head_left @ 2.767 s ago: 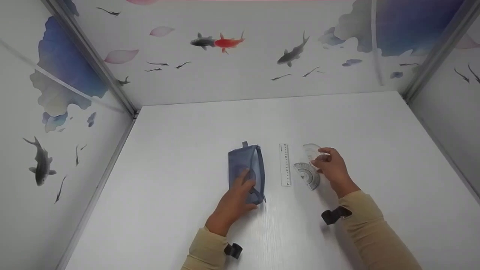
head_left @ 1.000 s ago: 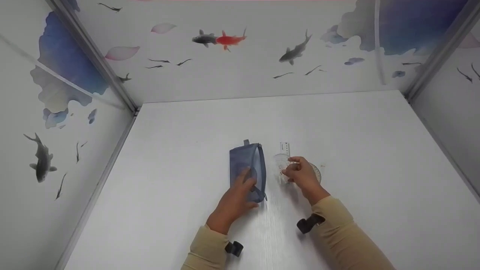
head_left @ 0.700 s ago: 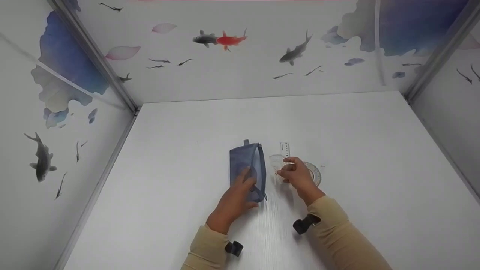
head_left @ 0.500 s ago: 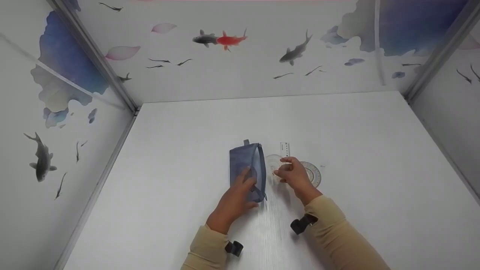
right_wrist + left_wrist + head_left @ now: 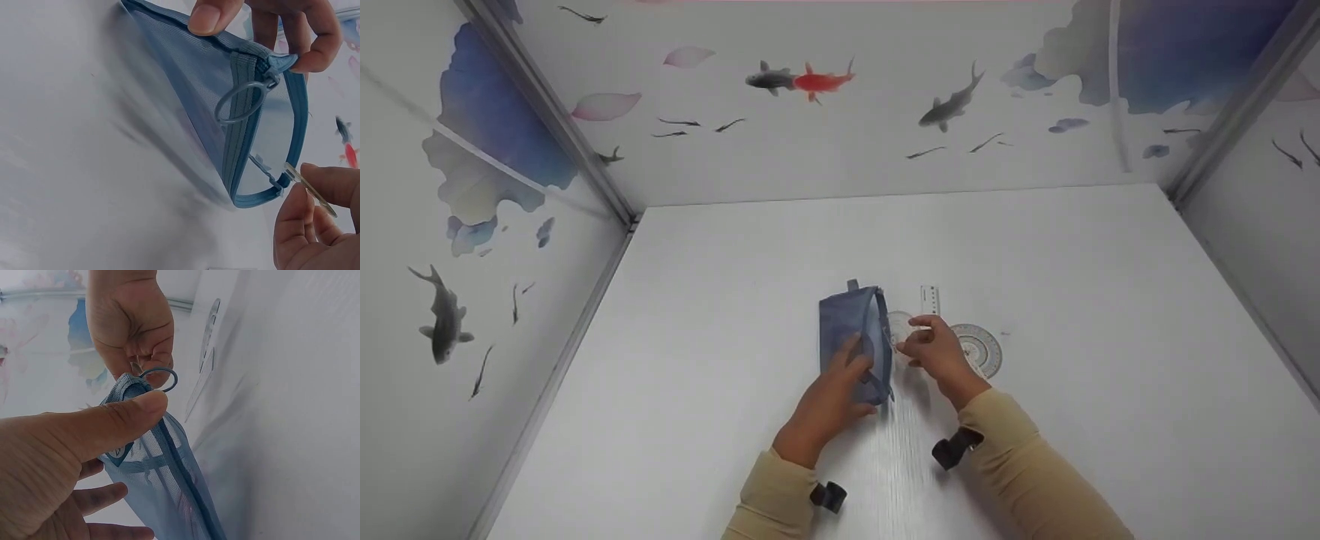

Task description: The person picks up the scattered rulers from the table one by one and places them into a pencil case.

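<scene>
A blue mesh zip pouch (image 5: pixel 840 319) lies with its mouth unzipped towards the right. My left hand (image 5: pixel 823 401) holds the pouch by its mouth near the zip end; in the right wrist view the thumb (image 5: pixel 205 19) lies along one zip edge while fingers grip the other side. Between thumb and fingers, my right hand (image 5: pixel 943 358) pinches a clear protractor (image 5: pixel 898 327) at the pouch's mouth. That protractor (image 5: pixel 312 192) appears edge-on in the right wrist view, its tip at the mouth's rim. A round zip-pull ring (image 5: pixel 242 102) hangs from the zipper.
Another clear protractor (image 5: pixel 984 349) lies on the white table (image 5: pixel 720 337), partly behind my right hand. A clear ruler (image 5: pixel 930 297) lies beyond that hand, its lower part hidden. Printed walls (image 5: pixel 877 157) enclose the table at the back and sides.
My right hand picked up a protractor at the right and moved left past the ruler to the pouch's mouth. The other protractor stayed on the table. My left hand kept its place on the pouch.
</scene>
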`<action>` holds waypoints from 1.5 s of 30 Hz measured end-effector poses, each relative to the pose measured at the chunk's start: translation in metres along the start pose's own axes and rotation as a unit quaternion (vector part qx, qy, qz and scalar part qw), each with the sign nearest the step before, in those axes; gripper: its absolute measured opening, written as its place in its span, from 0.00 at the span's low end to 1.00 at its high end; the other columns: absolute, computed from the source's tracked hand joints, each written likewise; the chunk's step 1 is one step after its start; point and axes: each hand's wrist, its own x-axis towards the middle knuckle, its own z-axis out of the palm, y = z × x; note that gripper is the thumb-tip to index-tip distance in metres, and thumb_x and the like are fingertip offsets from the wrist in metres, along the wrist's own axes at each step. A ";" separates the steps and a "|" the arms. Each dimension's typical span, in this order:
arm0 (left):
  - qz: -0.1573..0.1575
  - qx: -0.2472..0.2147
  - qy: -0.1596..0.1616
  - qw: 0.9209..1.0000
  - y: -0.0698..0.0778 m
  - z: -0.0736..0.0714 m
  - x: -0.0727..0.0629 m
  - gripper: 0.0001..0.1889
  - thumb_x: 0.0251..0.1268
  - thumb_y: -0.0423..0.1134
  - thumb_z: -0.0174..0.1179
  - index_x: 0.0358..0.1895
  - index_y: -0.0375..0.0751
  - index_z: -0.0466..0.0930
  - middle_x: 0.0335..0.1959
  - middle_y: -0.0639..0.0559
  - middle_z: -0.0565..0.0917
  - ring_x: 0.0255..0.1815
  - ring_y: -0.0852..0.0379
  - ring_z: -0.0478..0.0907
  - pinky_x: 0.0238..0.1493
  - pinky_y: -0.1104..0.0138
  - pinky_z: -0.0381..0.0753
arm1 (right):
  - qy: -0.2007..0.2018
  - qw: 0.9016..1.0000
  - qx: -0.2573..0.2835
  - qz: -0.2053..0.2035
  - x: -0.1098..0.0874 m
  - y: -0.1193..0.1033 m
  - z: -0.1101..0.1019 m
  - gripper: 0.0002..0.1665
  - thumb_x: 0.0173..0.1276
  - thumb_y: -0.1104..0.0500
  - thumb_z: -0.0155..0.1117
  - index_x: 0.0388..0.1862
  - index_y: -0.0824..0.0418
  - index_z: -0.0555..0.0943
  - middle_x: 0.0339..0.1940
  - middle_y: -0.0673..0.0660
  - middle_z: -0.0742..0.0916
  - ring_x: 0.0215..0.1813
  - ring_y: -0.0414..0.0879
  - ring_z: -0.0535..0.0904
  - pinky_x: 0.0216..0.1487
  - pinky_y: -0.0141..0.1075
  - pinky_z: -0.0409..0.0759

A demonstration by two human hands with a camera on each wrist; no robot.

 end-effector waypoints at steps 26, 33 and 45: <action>0.007 0.005 0.010 1.000 0.001 -0.001 0.000 0.33 0.49 0.37 0.75 0.59 0.46 0.69 0.75 0.41 0.57 0.63 0.44 0.72 0.47 0.57 0.81 | -0.010 0.999 -0.053 -0.002 0.004 -0.006 0.025 0.28 0.58 0.73 0.64 0.58 0.70 0.71 0.35 0.59 0.80 0.33 0.46 0.78 0.35 0.36 0.80; 0.019 0.004 0.020 1.000 0.001 -0.002 0.000 0.32 0.48 0.37 0.75 0.58 0.45 0.70 0.74 0.40 0.58 0.65 0.43 0.70 0.51 0.56 0.80 | -0.007 0.995 -0.097 -0.005 0.001 -0.007 0.030 0.30 0.56 0.72 0.66 0.59 0.70 0.71 0.39 0.63 0.81 0.37 0.49 0.80 0.38 0.38 0.81; 0.024 0.012 0.026 0.999 0.000 -0.001 0.000 0.33 0.48 0.37 0.75 0.59 0.45 0.70 0.74 0.39 0.58 0.66 0.42 0.69 0.49 0.56 0.81 | 0.001 0.992 -0.128 -0.013 0.000 -0.002 0.033 0.28 0.55 0.70 0.66 0.57 0.70 0.73 0.38 0.63 0.82 0.37 0.49 0.79 0.36 0.38 0.80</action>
